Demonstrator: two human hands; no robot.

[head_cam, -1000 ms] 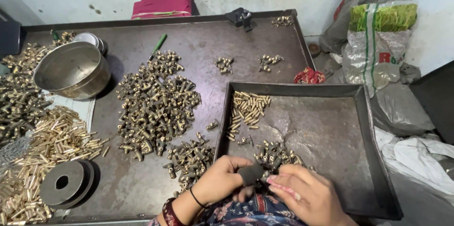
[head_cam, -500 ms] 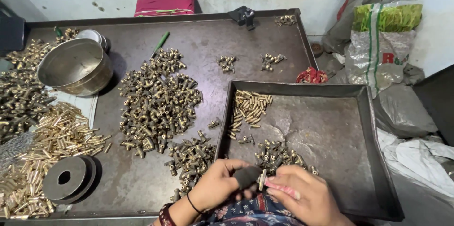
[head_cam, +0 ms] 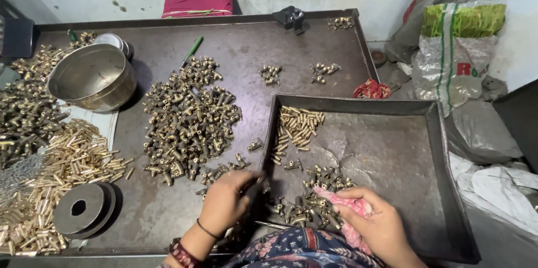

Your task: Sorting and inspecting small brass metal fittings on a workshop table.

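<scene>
Head view: my left hand [head_cam: 224,201] sits at the near-left corner of the dark metal tray [head_cam: 448,189], fingers curled around a small dark tool [head_cam: 253,188]; my right hand [head_cam: 376,224] rests inside the tray, pinching a pink cloth [head_cam: 343,201], fingertips touching the small cluster of brass fittings [head_cam: 319,195]; that cluster lies between both hands, nearer the right; a row of brass tubes [head_cam: 297,126] lies further up the tray, well apart from both hands; big heap of fittings [head_cam: 188,119] on the table [head_cam: 246,49] left of the tray, just beyond my left hand; steel bowl [head_cam: 92,77] far left; two dark discs [head_cam: 84,209] near-left.
</scene>
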